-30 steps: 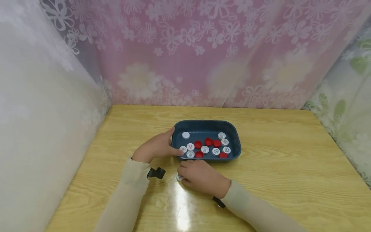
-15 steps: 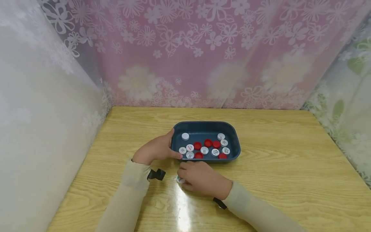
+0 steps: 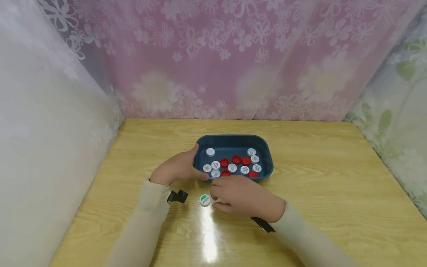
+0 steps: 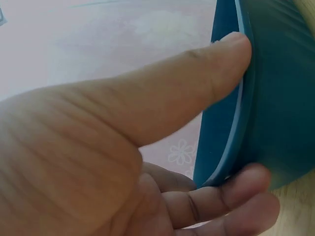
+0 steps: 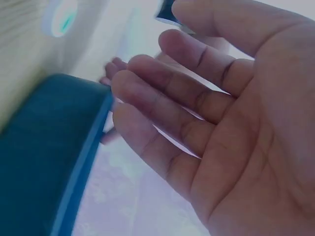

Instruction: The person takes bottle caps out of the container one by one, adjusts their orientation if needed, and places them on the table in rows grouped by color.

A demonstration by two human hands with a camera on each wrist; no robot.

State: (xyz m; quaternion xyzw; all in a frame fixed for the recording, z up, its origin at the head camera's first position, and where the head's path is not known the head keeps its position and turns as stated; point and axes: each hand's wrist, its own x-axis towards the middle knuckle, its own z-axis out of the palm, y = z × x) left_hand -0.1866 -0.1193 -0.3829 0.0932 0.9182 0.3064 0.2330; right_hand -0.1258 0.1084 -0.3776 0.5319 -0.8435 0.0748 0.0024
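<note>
My left hand [image 3: 176,169] holds the left end of a dark blue plastic tray [image 3: 230,140]. In the left wrist view its thumb lies on the tray's rim [image 4: 246,105], with fingertips against the outer wall. A white bottle cap [image 3: 205,200] with green print lies face up on the table in front of the tray. Just right of that cap is my right hand [image 3: 243,196], its fingers loosely bent and holding nothing. The right wrist view shows this empty palm, with the cap [image 5: 63,18] apart from the fingers.
Several white caps [image 3: 232,168] and red caps [image 3: 236,160] are spread inside the tray, some face up and some hollow side up. Flowered curtains [image 3: 207,66] hang behind and on both sides of the wooden table [image 3: 313,167].
My right hand has let go of the green-printed bottle cap and drawn back to the right, leaving it on the table. The left hand keeps its hold on the tray.
</note>
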